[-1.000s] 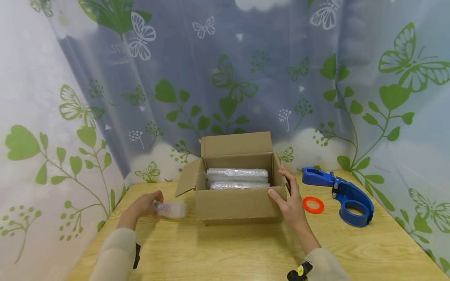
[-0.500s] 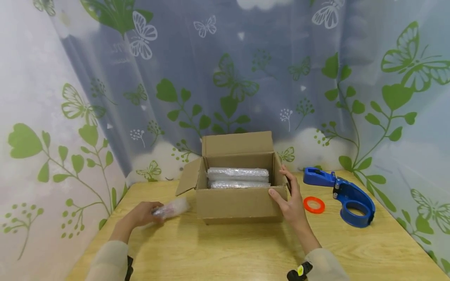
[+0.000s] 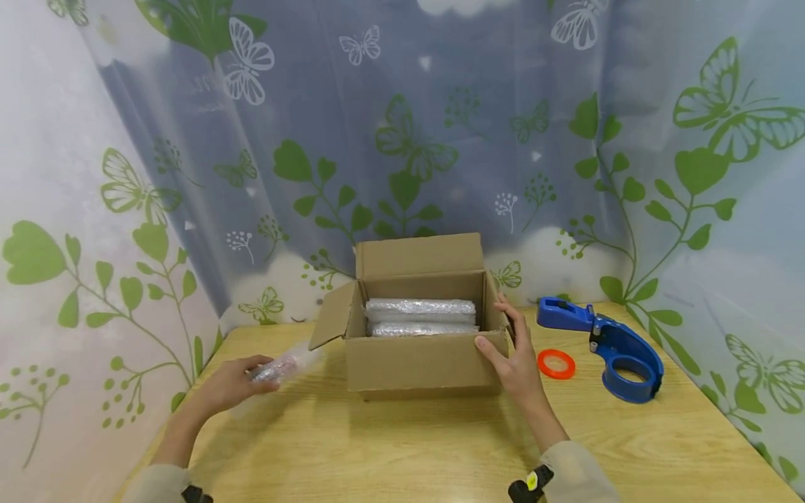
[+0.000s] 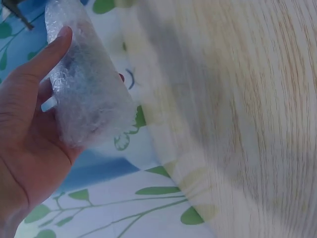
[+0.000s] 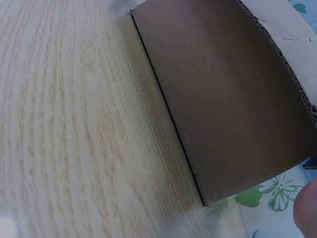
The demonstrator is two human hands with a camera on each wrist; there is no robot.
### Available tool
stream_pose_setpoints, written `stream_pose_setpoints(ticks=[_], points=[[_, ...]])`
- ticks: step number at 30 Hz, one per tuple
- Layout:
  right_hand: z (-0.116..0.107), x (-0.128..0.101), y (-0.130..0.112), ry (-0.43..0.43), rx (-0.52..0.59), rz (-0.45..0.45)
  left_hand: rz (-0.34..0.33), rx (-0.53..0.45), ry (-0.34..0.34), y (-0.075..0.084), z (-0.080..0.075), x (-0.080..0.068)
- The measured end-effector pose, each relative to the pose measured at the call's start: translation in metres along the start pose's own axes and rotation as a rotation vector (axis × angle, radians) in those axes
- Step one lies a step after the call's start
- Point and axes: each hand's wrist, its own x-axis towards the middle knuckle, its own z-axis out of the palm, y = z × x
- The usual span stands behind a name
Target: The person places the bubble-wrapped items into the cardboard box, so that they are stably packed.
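Note:
My left hand (image 3: 234, 383) holds a small bubble-wrapped package (image 3: 283, 365), left of the cardboard box (image 3: 421, 367) and above the table. In the left wrist view the thumb lies along the near side of the package (image 4: 89, 84), with the fingers behind it. What the wrap covers is too blurred to tell. The box stands with its top flaps spread, and bubble-wrapped bundles (image 3: 421, 318) lie side by side inside. My right hand (image 3: 518, 363) grips the box's right front corner, thumb on the front wall and fingers along the right side.
A red-orange tape roll (image 3: 556, 364) lies on the wooden table (image 3: 402, 447) right of the box. Beyond it rests a blue tape dispenser (image 3: 619, 349). Patterned curtain (image 3: 402, 140) encloses the table at the back and both sides.
My left hand has drawn back to the left with the small package, which is now tilted, its far end raised. The right hand stays on the box.

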Motion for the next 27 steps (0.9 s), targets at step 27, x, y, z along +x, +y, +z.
stream_pose_setpoints(ticks=[27], points=[[-0.001, 0.002, -0.001, 0.005, 0.019, -0.018, 0.1, 0.006, 0.365, 0.077, -0.056, -0.009]])
